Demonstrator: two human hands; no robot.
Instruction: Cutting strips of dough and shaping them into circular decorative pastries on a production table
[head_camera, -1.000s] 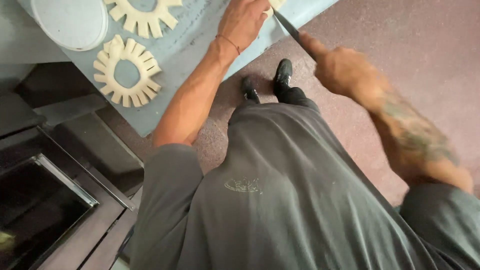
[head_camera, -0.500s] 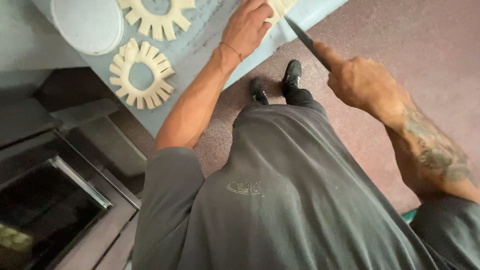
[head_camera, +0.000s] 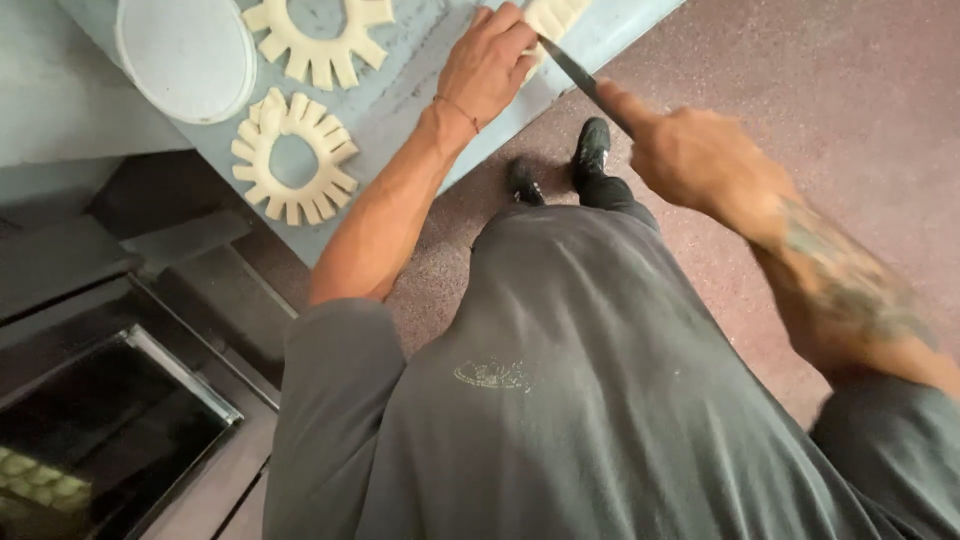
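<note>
My left hand (head_camera: 490, 65) rests flat on a pale strip of dough (head_camera: 553, 18) at the top edge of the view, on a blue-grey worktop (head_camera: 400, 100). My right hand (head_camera: 700, 160) grips a knife (head_camera: 585, 80) whose dark blade points up-left and touches the dough beside my left fingers. Two ring-shaped dough pieces with cut notches lie on the worktop: one (head_camera: 295, 155) near the front edge, another (head_camera: 315, 35) further back.
A round white lid or plate (head_camera: 185, 55) sits at the back left of the worktop. An oven with a dark glass door (head_camera: 100, 440) stands lower left. My feet in black shoes (head_camera: 590, 150) stand on reddish-brown floor (head_camera: 850, 100).
The view has shifted so the worktop and hands sit lower and further right in the frame. My right hand with the knife has stayed against the dough by my left hand.
</note>
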